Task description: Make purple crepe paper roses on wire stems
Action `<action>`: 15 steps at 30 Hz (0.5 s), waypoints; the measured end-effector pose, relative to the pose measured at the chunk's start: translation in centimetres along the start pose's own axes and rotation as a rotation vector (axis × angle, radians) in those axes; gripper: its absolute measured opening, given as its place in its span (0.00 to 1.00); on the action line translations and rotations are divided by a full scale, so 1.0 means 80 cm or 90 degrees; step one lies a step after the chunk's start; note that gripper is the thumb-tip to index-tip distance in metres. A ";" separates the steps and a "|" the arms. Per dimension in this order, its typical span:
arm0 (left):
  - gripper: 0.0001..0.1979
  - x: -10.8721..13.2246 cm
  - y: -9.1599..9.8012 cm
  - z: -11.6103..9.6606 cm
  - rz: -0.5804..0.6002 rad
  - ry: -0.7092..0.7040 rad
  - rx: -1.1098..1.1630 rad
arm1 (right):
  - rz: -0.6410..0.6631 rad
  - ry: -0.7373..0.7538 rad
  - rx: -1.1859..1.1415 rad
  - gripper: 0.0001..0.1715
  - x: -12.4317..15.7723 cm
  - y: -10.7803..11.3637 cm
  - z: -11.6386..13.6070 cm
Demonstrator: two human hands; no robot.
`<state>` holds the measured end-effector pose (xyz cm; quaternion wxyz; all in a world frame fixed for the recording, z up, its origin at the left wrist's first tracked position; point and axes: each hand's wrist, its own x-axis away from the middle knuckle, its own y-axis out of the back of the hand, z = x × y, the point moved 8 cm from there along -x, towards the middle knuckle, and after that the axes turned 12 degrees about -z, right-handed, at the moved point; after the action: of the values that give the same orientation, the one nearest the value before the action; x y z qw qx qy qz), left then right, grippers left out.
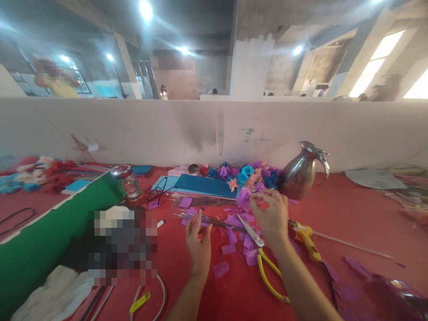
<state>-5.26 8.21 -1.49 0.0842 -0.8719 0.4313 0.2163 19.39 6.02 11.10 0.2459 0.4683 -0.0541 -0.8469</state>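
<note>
My right hand (272, 216) is raised over the red table, its fingertips pinching a purple paper flower (244, 197). Lower and to the left is my left hand (199, 249), thumb and fingers apart and nothing clearly held. Beyond its fingertips lie thin clear-wrapped sticks (214, 220). Yellow-handled scissors (260, 243) rest below my right hand, blades pointing away. Loose purple paper pieces (230, 236) are scattered between the hands. Finished-looking paper flowers (247, 170) in blue, purple and peach are heaped behind, near the wall.
A yellow glue gun (307, 240) lies right of my right wrist. A metal jug (299, 174) stands behind it. Blue sheets (205, 185), eyeglasses (162, 189) and a glass jar (129, 183) are at the back. A green divider (67, 232) runs along the left. People are beyond the low wall.
</note>
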 end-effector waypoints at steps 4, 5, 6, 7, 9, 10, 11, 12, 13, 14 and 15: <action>0.18 -0.006 -0.001 0.003 -0.024 -0.056 -0.061 | -0.136 0.012 0.122 0.10 -0.086 0.009 -0.057; 0.18 -0.006 -0.004 0.003 -0.021 -0.069 -0.073 | -0.138 0.013 0.148 0.11 -0.101 0.003 -0.069; 0.17 -0.006 -0.006 0.002 -0.011 -0.082 -0.078 | -0.131 0.012 0.170 0.11 -0.112 -0.005 -0.079; 0.17 -0.006 -0.008 0.002 -0.004 -0.090 -0.081 | -0.120 0.013 0.187 0.11 -0.121 -0.014 -0.088; 0.17 -0.005 -0.013 0.002 0.021 -0.095 -0.081 | -0.096 0.021 0.210 0.12 -0.133 -0.034 -0.101; 0.16 -0.005 -0.013 0.002 0.024 -0.095 -0.083 | -0.086 0.027 0.216 0.13 -0.136 -0.044 -0.105; 0.16 -0.005 -0.014 0.003 0.030 -0.091 -0.089 | -0.076 0.033 0.221 0.13 -0.139 -0.054 -0.109; 0.16 -0.006 -0.014 0.004 0.032 -0.089 -0.095 | -0.067 0.036 0.227 0.14 -0.142 -0.063 -0.113; 0.16 -0.006 -0.014 0.006 0.034 -0.087 -0.102 | -0.057 0.038 0.236 0.14 -0.144 -0.072 -0.116; 0.16 -0.006 -0.014 0.007 0.035 -0.086 -0.108 | -0.044 0.041 0.248 0.14 -0.145 -0.080 -0.119; 0.16 -0.007 -0.014 0.008 0.035 -0.087 -0.112 | -0.028 0.043 0.260 0.14 -0.146 -0.089 -0.122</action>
<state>-4.86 9.48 -1.85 0.0305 -0.8469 0.4278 0.3143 29.91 19.06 12.34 0.1289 0.5376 -0.2058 -0.8075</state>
